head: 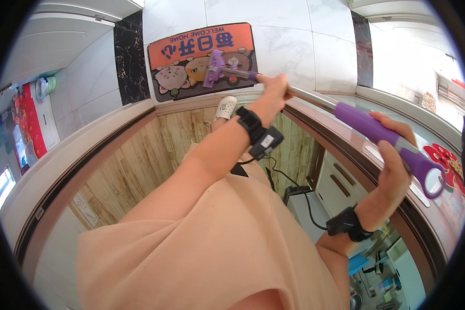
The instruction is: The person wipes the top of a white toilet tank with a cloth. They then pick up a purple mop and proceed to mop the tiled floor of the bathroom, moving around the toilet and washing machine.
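Note:
A mop with a purple plastic head (214,69), a metal pole (312,96) and a thick purple grip (366,121) slants across the view. Its head rests over a doormat (201,58) with an orange band, cartoon cats and writing. Around the lower part of the pole, just above the purple collar, my left hand (273,90) is closed. My right hand (395,153) holds the purple grip near its looped end, thumb on the near side; some fingers are hidden behind it. Each wrist wears a black strap with a small device.
A raised doorway threshold (193,105) separates wood-look flooring (120,170) from white marble tiles (283,50). One foot in a white clog (226,107) stands by it. A black cable (294,180) hangs between the wrist devices. White drawers (335,178) are at the right.

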Action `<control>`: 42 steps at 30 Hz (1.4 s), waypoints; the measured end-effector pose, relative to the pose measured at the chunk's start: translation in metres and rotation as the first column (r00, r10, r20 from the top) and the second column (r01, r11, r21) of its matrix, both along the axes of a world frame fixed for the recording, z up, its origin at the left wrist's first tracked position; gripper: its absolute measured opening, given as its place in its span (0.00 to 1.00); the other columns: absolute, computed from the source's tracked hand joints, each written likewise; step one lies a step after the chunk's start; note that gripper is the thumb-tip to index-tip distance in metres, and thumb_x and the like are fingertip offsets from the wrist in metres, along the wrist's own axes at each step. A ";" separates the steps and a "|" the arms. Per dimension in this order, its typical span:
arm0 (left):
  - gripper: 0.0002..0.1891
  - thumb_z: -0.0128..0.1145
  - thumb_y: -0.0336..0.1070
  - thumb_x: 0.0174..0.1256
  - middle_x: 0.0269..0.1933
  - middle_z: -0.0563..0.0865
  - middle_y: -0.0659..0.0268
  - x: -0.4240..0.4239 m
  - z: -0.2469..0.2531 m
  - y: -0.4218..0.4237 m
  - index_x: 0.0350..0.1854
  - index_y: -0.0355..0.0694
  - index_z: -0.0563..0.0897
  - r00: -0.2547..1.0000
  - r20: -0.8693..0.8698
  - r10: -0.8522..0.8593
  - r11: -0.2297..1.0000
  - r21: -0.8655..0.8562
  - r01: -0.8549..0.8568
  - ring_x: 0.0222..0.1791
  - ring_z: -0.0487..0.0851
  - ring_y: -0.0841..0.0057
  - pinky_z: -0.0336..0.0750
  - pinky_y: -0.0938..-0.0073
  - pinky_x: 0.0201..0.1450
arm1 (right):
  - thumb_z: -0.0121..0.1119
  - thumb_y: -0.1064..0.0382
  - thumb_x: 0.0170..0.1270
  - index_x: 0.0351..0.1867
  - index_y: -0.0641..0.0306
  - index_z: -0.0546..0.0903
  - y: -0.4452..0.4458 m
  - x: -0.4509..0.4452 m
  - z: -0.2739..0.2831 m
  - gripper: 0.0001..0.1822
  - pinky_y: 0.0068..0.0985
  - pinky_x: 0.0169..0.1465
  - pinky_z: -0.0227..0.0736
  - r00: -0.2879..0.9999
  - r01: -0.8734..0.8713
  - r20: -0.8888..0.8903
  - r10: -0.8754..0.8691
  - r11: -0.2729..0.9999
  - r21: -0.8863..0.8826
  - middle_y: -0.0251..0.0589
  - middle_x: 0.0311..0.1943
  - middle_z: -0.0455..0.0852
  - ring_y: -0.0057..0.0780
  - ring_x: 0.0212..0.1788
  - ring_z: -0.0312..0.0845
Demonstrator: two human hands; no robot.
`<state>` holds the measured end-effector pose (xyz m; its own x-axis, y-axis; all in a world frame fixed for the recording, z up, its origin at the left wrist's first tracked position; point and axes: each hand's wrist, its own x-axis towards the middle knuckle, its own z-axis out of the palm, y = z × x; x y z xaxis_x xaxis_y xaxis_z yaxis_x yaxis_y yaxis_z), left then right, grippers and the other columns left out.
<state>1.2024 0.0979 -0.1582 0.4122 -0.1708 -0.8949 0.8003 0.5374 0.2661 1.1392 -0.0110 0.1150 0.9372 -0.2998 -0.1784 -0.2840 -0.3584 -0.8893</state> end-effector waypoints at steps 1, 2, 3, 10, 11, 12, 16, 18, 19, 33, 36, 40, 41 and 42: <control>0.43 0.49 0.26 0.52 0.42 0.66 0.54 0.001 0.004 -0.011 0.63 0.42 0.33 1.000 0.004 0.022 0.999 -0.040 -0.022 0.32 0.74 0.70 0.75 0.65 0.26 | 0.52 0.69 0.41 0.38 0.71 0.78 -0.002 0.001 0.006 0.18 0.27 0.58 0.62 1.000 0.001 0.019 0.000 0.999 -0.044 0.52 0.42 0.81 0.36 0.47 0.75; 0.42 0.49 0.26 0.52 0.42 0.66 0.54 0.003 0.008 -0.020 0.63 0.41 0.33 1.000 0.015 0.018 0.997 -0.069 -0.017 0.32 0.74 0.70 0.76 0.65 0.27 | 0.52 0.69 0.41 0.39 0.71 0.78 -0.002 0.003 0.012 0.18 0.29 0.58 0.63 0.999 -0.014 0.036 0.016 0.998 -0.059 0.53 0.42 0.81 0.38 0.48 0.75; 0.42 0.49 0.26 0.52 0.42 0.66 0.54 0.004 0.013 -0.029 0.62 0.40 0.33 1.000 0.026 0.011 0.995 -0.100 -0.009 0.32 0.74 0.70 0.76 0.64 0.28 | 0.50 0.70 0.42 0.40 0.71 0.77 -0.005 0.004 0.017 0.19 0.31 0.59 0.63 0.999 -0.025 0.031 0.028 0.995 -0.096 0.55 0.43 0.80 0.40 0.49 0.74; 0.27 0.49 0.25 0.52 0.37 0.69 0.57 0.014 0.039 -0.030 0.53 0.29 0.52 0.998 0.042 0.038 0.989 -0.148 -0.032 0.26 0.74 0.70 0.77 0.66 0.26 | 0.49 0.67 0.40 0.36 0.72 0.76 0.001 0.007 0.033 0.18 0.33 0.58 0.66 0.987 -0.049 0.147 0.068 0.990 -0.132 0.58 0.40 0.79 0.43 0.46 0.76; 0.22 0.49 0.25 0.52 0.35 0.70 0.58 0.015 0.037 -0.024 0.48 0.28 0.56 0.998 0.045 0.053 0.989 -0.143 -0.046 0.25 0.74 0.70 0.77 0.67 0.24 | 0.50 0.67 0.40 0.36 0.72 0.76 0.007 0.009 0.032 0.18 0.32 0.57 0.66 0.988 -0.018 0.152 0.038 0.991 -0.131 0.57 0.40 0.80 0.41 0.46 0.76; 0.17 0.49 0.24 0.52 0.33 0.70 0.58 0.018 0.032 -0.015 0.43 0.27 0.59 0.997 0.051 0.066 0.989 -0.138 -0.059 0.24 0.74 0.70 0.76 0.68 0.23 | 0.50 0.67 0.40 0.37 0.72 0.76 0.017 0.011 0.030 0.18 0.31 0.57 0.66 0.987 0.015 0.159 0.006 0.991 -0.130 0.56 0.39 0.80 0.40 0.46 0.76; 0.06 0.50 0.24 0.51 0.30 0.72 0.57 0.030 -0.004 0.031 0.29 0.29 0.67 0.990 0.124 0.066 0.998 -0.003 -0.066 0.23 0.76 0.68 0.74 0.67 0.19 | 0.53 0.67 0.40 0.36 0.72 0.78 0.027 0.023 0.010 0.18 0.25 0.55 0.65 0.997 0.035 0.072 -0.033 0.999 -0.023 0.51 0.38 0.81 0.34 0.44 0.76; 0.27 0.49 0.24 0.51 0.35 0.71 0.53 0.044 -0.040 0.066 0.47 0.36 0.45 0.991 0.129 0.024 0.999 0.045 -0.030 0.24 0.75 0.68 0.74 0.68 0.20 | 0.57 0.70 0.43 0.37 0.70 0.80 0.026 0.032 -0.019 0.15 0.22 0.52 0.66 0.999 -0.019 0.043 0.014 0.992 0.126 0.45 0.39 0.82 0.28 0.43 0.76; 0.49 0.49 0.25 0.52 0.40 0.70 0.50 0.049 -0.058 0.078 0.64 0.41 0.23 0.992 0.126 -0.012 0.999 0.039 0.007 0.26 0.75 0.69 0.75 0.67 0.22 | 0.58 0.71 0.44 0.37 0.69 0.80 0.029 0.035 -0.031 0.14 0.21 0.51 0.67 0.999 -0.026 0.025 0.022 0.984 0.175 0.44 0.38 0.83 0.27 0.42 0.76; 0.27 0.49 0.27 0.52 0.36 0.71 0.54 0.047 -0.008 -0.041 0.52 0.37 0.50 0.992 0.003 -0.130 0.991 0.037 0.130 0.24 0.74 0.70 0.74 0.68 0.21 | 0.53 0.67 0.50 0.41 0.73 0.78 -0.014 0.028 0.004 0.16 0.25 0.54 0.72 0.987 0.163 0.018 -0.162 0.979 -0.125 0.51 0.43 0.80 0.36 0.49 0.77; 0.31 0.48 0.27 0.53 0.34 0.72 0.54 0.048 0.008 -0.053 0.53 0.36 0.42 0.985 0.034 -0.171 0.981 -0.085 0.173 0.23 0.74 0.71 0.74 0.71 0.22 | 0.52 0.67 0.51 0.42 0.73 0.78 -0.022 0.023 0.014 0.16 0.26 0.55 0.70 0.990 0.137 0.074 -0.121 0.951 -0.277 0.51 0.43 0.80 0.36 0.49 0.76; 0.47 0.47 0.28 0.55 0.34 0.73 0.53 0.050 0.016 -0.048 0.61 0.38 0.20 0.978 0.097 -0.186 0.966 -0.163 0.200 0.23 0.74 0.72 0.74 0.72 0.22 | 0.54 0.66 0.48 0.39 0.68 0.80 -0.020 0.023 0.022 0.15 0.28 0.58 0.64 0.984 0.134 0.133 -0.116 0.982 -0.134 0.49 0.41 0.81 0.36 0.48 0.76; 0.47 0.47 0.28 0.55 0.34 0.73 0.53 0.050 0.020 -0.044 0.61 0.37 0.20 0.981 0.103 -0.167 0.971 -0.156 0.182 0.22 0.74 0.72 0.74 0.72 0.21 | 0.54 0.66 0.48 0.40 0.68 0.80 -0.020 0.024 0.021 0.15 0.28 0.58 0.64 0.984 0.126 0.142 -0.110 0.986 -0.111 0.50 0.41 0.81 0.36 0.47 0.76; 0.46 0.47 0.28 0.55 0.34 0.73 0.53 0.053 0.021 -0.037 0.61 0.37 0.22 0.979 0.121 -0.162 0.978 -0.110 0.175 0.22 0.74 0.72 0.74 0.72 0.21 | 0.54 0.66 0.48 0.40 0.69 0.80 -0.020 0.024 0.020 0.16 0.28 0.58 0.63 0.983 0.118 0.154 -0.104 0.989 -0.085 0.50 0.41 0.81 0.36 0.47 0.76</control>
<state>1.2557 0.0606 -0.1374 0.4641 -0.3494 -0.8140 0.8510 0.4307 0.3004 1.1634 -0.0312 0.1350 0.9111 -0.4122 -0.0057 -0.1938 -0.4159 -0.8885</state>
